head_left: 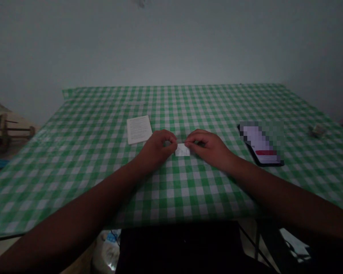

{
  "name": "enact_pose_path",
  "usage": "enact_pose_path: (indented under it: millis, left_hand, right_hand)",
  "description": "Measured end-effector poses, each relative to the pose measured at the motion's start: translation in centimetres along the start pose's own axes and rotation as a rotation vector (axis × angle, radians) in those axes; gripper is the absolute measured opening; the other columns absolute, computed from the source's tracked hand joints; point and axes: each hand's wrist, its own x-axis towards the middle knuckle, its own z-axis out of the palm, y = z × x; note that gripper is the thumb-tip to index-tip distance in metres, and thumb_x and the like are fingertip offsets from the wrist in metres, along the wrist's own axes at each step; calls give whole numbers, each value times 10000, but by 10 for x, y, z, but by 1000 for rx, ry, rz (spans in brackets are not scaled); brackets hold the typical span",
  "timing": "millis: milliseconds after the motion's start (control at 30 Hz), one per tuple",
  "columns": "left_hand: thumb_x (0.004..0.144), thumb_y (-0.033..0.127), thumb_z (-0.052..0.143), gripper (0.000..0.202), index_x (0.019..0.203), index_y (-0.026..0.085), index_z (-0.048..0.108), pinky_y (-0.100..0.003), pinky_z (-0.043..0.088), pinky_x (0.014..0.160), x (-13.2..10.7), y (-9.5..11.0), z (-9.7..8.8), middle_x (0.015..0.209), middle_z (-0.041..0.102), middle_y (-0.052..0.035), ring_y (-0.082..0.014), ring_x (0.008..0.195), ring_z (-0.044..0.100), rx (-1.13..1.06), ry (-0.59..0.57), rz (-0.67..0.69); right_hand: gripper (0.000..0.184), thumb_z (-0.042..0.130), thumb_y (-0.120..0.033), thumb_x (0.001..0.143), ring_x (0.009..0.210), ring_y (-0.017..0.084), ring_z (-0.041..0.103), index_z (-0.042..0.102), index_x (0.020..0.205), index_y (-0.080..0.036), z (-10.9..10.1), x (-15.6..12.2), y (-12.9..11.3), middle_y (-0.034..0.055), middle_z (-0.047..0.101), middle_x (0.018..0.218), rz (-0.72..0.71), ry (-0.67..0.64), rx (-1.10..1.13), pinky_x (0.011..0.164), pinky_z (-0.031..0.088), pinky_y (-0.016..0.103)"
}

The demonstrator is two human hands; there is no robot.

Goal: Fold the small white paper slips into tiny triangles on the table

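A small white slip of paper (183, 150) with faint print is held between my two hands above the middle of the table. My left hand (161, 144) pinches its upper left corner between thumb and fingertips. At the upper right corner, my right hand (207, 144) pinches it the same way. Behind my left hand lies a larger white printed sheet or booklet (139, 129), its lower right corner close to my knuckles. Whether the slip touches the cloth, I cannot tell.
A green and white checked cloth (188, 194) covers the table. On the right lies a phone (257, 148) with its screen lit and partly blurred. Farther right is a small object (318, 130) I cannot make out. A pale wall (171, 45) stands behind.
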Motion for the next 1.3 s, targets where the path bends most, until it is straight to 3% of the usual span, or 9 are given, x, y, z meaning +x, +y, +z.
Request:
enact_pose_path:
  millis: [233, 400, 600, 733, 867, 1000, 1300]
  left_hand:
    - [823, 242, 610, 107, 779, 186, 690, -613, 424, 997, 3, -18, 3, 1159, 658, -105, -314, 1127, 547, 346, -7, -48]
    - [824, 243, 622, 91, 801, 175, 677, -628, 436, 923, 1, -13, 5, 1245, 613, -142, -385, 1219, 465, 494, -17, -63]
    - [806, 229, 657, 50, 792, 181, 663, -611, 416, 885, -2, -4, 4, 1297, 607, -145, -406, 1233, 452, 583, 1, -4]
    - [815, 209, 659, 57, 865, 194, 682, -553, 399, 868, -2, 0, 2, 1241, 638, -118, -372, 1172, 504, 620, -20, 42]
    - [864, 129, 578, 181, 977, 214, 691, -484, 371, 867, -2, 3, 2, 1090, 688, -76, -289, 1042, 570, 607, -155, 164]
    - [921, 124, 509, 191, 960, 197, 680, -459, 342, 892, -5, 4, 5, 1055, 696, -66, -250, 1012, 589, 631, -267, 290]
    - [935, 189, 578, 149, 1001, 254, 696, -473, 297, 939, -7, 2, 5, 1132, 714, -21, -254, 1094, 574, 576, -228, 234]
  right_hand:
    - [120, 591, -184, 904, 865, 199, 654, 698, 933, -228, -4, 1, 1, 40, 705, 912, -31, 68, -180, 777, 520, 369]
    - [212, 542, -148, 928, 997, 222, 651, 708, 1034, -225, -3, -1, 1, 52, 739, 1015, -255, -81, -297, 925, 486, 425]
    - [318, 507, -117, 936, 1047, 245, 621, 715, 1158, -210, 1, -3, 1, 76, 731, 1183, -274, -307, -403, 959, 461, 462]
    - [306, 509, -156, 957, 1068, 262, 587, 708, 1184, -208, 0, -4, 0, 65, 719, 1226, -251, -342, -479, 939, 459, 466]
    - [253, 552, -209, 955, 1038, 274, 559, 720, 1144, -227, -1, -6, -7, 59, 729, 1180, -208, -335, -543, 895, 448, 462]
    - [202, 561, -255, 959, 984, 283, 544, 727, 1071, -230, 0, -8, -15, 69, 737, 1089, -166, -328, -629, 844, 430, 460]
    - [190, 533, -164, 970, 929, 218, 613, 718, 964, -206, 3, -4, -2, 56, 726, 1010, -178, -303, -491, 886, 423, 414]
